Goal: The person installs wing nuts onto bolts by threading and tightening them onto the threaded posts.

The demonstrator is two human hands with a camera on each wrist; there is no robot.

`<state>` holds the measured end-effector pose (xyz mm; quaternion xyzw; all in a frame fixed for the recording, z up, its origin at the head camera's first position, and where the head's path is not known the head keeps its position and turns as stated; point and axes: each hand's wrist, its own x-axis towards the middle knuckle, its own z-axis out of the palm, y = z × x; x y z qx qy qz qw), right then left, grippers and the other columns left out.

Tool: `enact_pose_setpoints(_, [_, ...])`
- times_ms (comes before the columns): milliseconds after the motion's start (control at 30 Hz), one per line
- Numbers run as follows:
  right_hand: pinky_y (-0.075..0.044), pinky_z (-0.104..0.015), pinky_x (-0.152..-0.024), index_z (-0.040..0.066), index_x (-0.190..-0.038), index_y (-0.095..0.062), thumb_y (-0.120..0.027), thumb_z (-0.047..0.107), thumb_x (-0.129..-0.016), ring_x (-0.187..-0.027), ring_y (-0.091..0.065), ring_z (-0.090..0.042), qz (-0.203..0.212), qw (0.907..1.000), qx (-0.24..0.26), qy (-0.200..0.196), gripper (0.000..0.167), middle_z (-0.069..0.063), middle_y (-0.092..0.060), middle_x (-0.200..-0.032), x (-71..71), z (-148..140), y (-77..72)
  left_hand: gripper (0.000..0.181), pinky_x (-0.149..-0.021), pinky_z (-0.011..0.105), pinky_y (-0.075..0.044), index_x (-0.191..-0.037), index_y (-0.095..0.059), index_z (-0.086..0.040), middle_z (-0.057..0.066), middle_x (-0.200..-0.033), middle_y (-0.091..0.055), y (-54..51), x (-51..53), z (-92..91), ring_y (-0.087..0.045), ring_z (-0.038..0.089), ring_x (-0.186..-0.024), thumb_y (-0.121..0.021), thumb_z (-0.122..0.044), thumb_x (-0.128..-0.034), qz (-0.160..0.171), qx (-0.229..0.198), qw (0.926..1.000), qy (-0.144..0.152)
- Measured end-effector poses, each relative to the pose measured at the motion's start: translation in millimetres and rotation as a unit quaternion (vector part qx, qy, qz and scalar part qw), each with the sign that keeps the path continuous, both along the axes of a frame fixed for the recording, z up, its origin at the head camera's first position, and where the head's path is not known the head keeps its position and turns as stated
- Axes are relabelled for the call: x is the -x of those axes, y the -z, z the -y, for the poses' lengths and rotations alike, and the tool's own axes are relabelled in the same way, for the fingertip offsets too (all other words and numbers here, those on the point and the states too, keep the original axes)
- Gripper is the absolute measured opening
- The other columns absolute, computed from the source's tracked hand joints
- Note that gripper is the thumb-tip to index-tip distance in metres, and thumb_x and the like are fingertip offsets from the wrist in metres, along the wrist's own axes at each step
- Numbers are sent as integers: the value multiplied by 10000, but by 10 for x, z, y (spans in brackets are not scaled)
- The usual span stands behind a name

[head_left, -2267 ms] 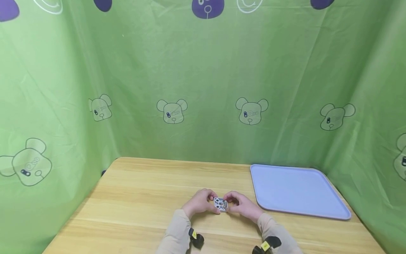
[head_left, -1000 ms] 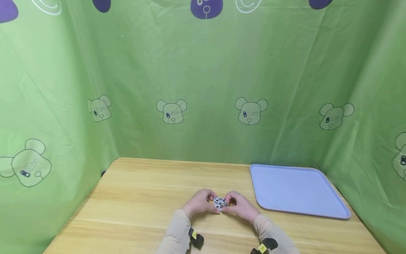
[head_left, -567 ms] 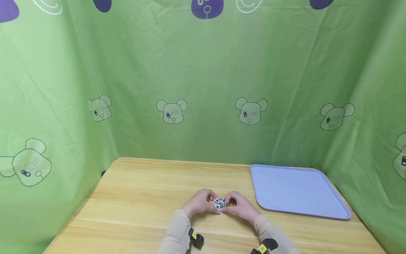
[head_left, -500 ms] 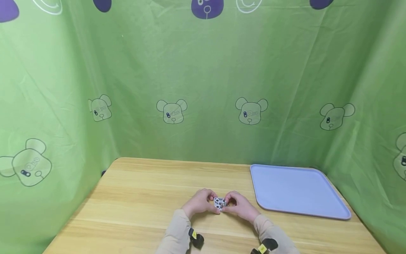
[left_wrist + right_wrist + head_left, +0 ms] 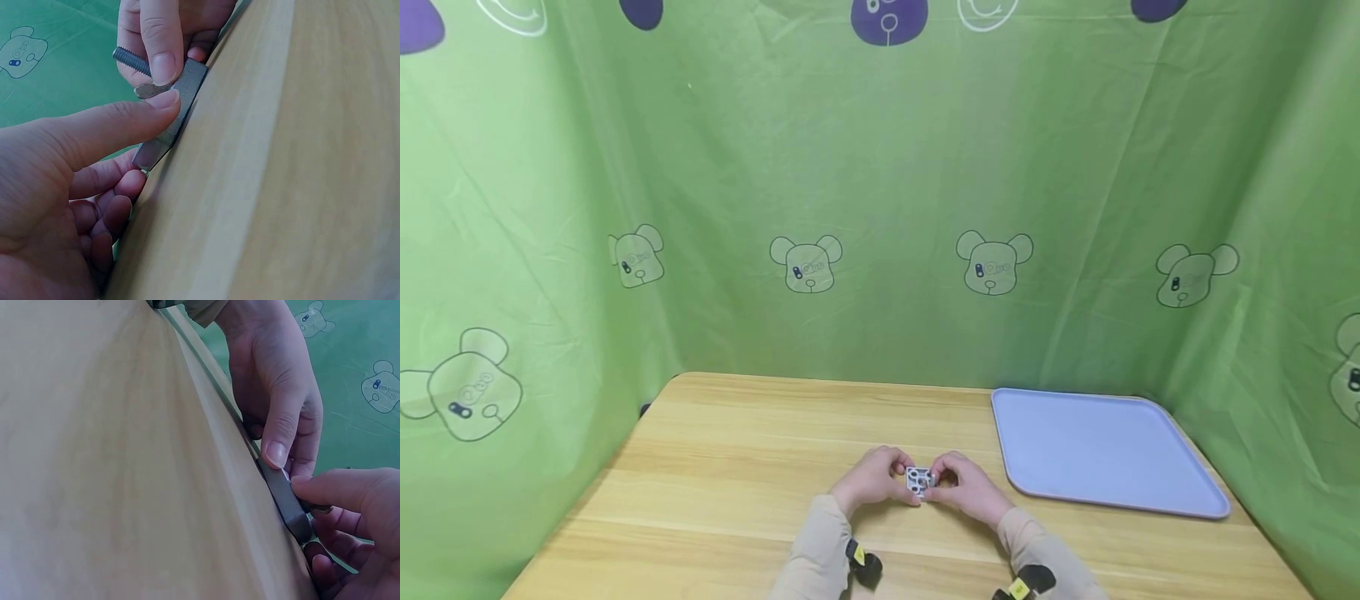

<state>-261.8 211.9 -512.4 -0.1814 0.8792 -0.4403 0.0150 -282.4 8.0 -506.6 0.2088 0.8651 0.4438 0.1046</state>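
A small square metal block (image 5: 916, 480) with round holes rests at the table's middle, between both hands. My left hand (image 5: 871, 479) grips its left side, thumb along the near edge and fingers at the far one. In the left wrist view, a threaded bolt (image 5: 131, 60) stands out from the block's face. Beside it shows a flat rounded metal tab (image 5: 151, 91), looking like part of a wing nut. My right hand (image 5: 970, 490) pinches there with thumb and fingers. In the right wrist view, the fingers partly hide the dark metal piece (image 5: 320, 507).
A light blue tray (image 5: 1097, 454) lies at the right rear of the wooden table (image 5: 737, 467). Green curtains (image 5: 880, 167) with bear drawings surround the table at the back and sides. Both sleeves carry black wrist mounts with yellow labels.
Compared with 2.3 s ago, my right hand has shifted slightly left, its thumb now over the block's edge. During the last second its fingers have barely moved. The left hand stays in place.
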Motion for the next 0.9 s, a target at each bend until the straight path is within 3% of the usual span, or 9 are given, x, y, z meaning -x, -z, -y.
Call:
enact_pose_setpoints(400, [-420, -226, -797, 93, -863, -583, -804, 225, -757, -889, -497, -143, -13, 10000, -10, 57, 278, -27, -563, -951, 14, -14, 9, 469, -752, 245, -406, -1019, -658, -84, 11, -916, -581, -1, 13, -15, -492, 125, -831, -894, -154, -619, 8, -35, 10000, 35])
enact_pose_setpoints(500, [-423, -237, -824, 85, -898, -582, -808, 220, -751, -923, -505, -155, 92, 9998, 27, -182, 302, -39, -568, -977, 15, -53, -6, 480, -749, 243, -409, -1028, -659, -79, 7, -915, -580, 7, 12, -24, -493, 122, -825, -896, -152, -617, 23, 0, 10000, 63])
enact_pose_setpoints(700, [-472, -332, -914, 17, -1098, -572, -778, 170, -777, -1038, -564, -252, 445, 9932, 135, -1067, 412, -138, -604, -1113, 52, -192, -102, 566, -781, 251, -422, -1120, -639, -58, 4, -946, -582, -16, 20, 23, -502, 119, -852, -889, -163, -623, 154, 5, 9997, 200])
enact_pose_setpoints(800, [-483, -435, -954, 1, -1229, -537, -757, 165, -800, -1098, -575, -335, 576, 9890, 102, -1360, 509, -191, -593, -1209, 70, -285, -194, 620, -837, 293, -446, -1196, -599, -35, 36, -998, -598, -81, 25, 123, -532, 142, -899, -867, -170, -653, 337, -69, 9989, 325])
enact_pose_setpoints(900, [-477, -511, -951, 9, -1309, -497, -731, 176, -832, -1124, -569, -380, 459, 9891, -104, -1398, 558, -224, -577, -1251, 76, -396, -336, 616, -910, 383, -464, -1246, -568, -31, 89, -1085, -622, -217, 22, 303, -574, 197, -983, -831, -203, -717, 395, -8, 9985, 370])
